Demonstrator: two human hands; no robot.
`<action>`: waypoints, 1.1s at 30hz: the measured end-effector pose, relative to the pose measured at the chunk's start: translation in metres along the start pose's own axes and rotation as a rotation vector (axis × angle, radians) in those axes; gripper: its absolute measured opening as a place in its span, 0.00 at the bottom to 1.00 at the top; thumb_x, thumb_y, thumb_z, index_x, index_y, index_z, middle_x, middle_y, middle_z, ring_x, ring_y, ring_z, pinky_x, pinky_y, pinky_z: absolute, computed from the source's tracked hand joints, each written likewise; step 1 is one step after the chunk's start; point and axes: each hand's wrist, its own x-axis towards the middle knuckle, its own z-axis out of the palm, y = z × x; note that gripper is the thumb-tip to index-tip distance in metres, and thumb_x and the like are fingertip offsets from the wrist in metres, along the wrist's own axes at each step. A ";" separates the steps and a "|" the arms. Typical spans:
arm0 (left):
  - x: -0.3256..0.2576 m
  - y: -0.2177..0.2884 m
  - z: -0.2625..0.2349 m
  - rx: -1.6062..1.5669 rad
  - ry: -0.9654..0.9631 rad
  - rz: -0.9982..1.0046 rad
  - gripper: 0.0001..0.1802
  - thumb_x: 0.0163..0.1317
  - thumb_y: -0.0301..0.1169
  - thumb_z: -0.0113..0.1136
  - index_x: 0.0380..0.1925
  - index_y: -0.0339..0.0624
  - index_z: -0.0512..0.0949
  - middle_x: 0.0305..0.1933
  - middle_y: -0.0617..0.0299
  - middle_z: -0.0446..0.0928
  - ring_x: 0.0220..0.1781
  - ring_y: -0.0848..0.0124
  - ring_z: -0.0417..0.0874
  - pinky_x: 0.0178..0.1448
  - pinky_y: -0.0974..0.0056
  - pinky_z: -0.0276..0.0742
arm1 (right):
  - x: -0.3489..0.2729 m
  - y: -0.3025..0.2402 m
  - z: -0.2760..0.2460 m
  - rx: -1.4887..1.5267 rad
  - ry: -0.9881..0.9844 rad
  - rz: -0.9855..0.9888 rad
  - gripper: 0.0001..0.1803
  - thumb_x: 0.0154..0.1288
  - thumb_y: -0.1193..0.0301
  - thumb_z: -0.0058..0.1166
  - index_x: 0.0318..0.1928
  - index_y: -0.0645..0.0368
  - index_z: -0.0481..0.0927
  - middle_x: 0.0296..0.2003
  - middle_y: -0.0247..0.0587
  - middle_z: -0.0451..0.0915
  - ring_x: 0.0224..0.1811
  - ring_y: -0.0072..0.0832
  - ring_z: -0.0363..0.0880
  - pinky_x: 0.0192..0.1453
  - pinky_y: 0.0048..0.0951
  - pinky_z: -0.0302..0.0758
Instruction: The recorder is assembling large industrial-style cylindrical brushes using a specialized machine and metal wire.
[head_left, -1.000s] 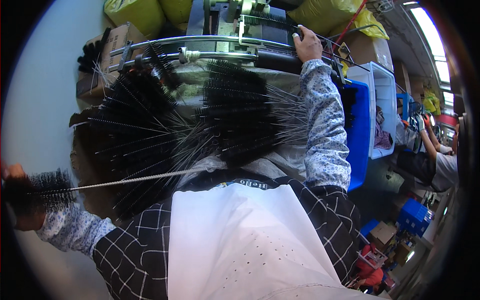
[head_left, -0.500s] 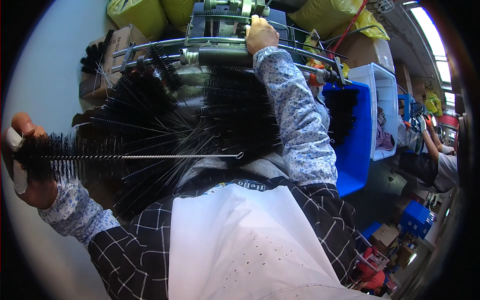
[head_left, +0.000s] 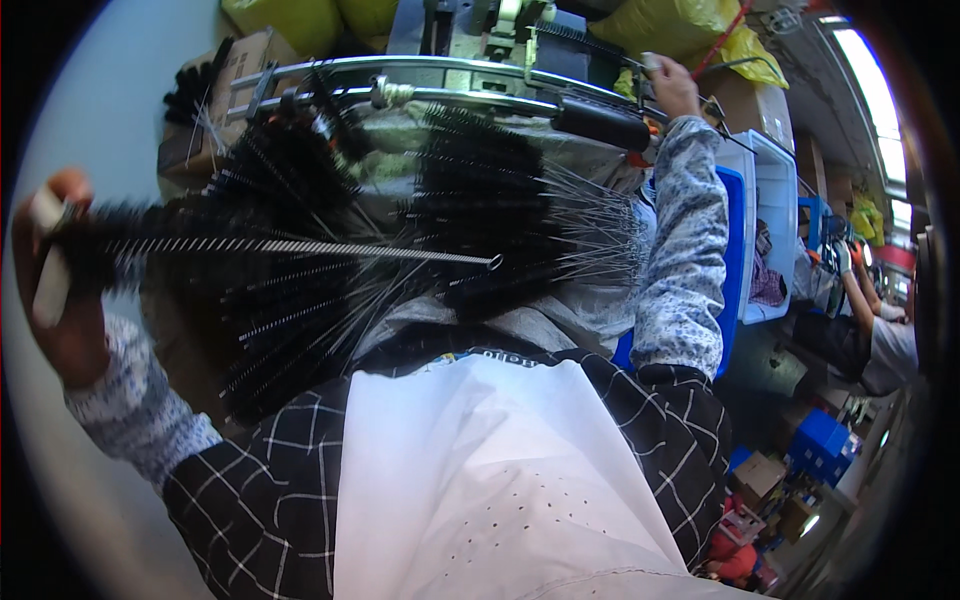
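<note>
My left hand (head_left: pixel 62 285) is closed around the bristles of a long black wire brush (head_left: pixel 300 246). The brush's twisted metal stem reaches right across my lap and ends in a small loop. My right hand (head_left: pixel 674 88) grips the right end of a sliding carriage (head_left: pixel 600 122) on a metal-railed machine; its fingers are partly hidden. A dark bristled strip (head_left: pixel 580 45) lies along this carriage. In front of me black brushes are heaped in a left pile (head_left: pixel 285 165) and a middle pile (head_left: pixel 480 170), with bare wire ends fanning out.
Two long metal rails (head_left: pixel 440 62) run across the far side. A cardboard box (head_left: pixel 255 70) stands far left; yellow sacks (head_left: pixel 650 35) lie behind. Right of my arm are a blue bin (head_left: pixel 735 260) and a white bin (head_left: pixel 775 200). Another person (head_left: pixel 885 330) works at far right.
My right hand has moved right along the rails together with the carriage, uncovering wire ends of the middle pile. The brush in my left hand has risen and tilts slightly, blurred by motion.
</note>
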 end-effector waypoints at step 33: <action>-0.038 -0.090 0.036 0.887 -0.411 -0.653 0.25 0.44 0.29 0.59 0.43 0.40 0.62 0.37 0.49 0.69 0.41 0.54 0.72 0.44 0.61 0.67 | -0.040 -0.092 0.017 -0.421 -0.082 -0.187 0.17 0.57 0.61 0.44 0.49 0.41 0.70 0.34 0.35 0.75 0.39 0.33 0.69 0.48 0.33 0.66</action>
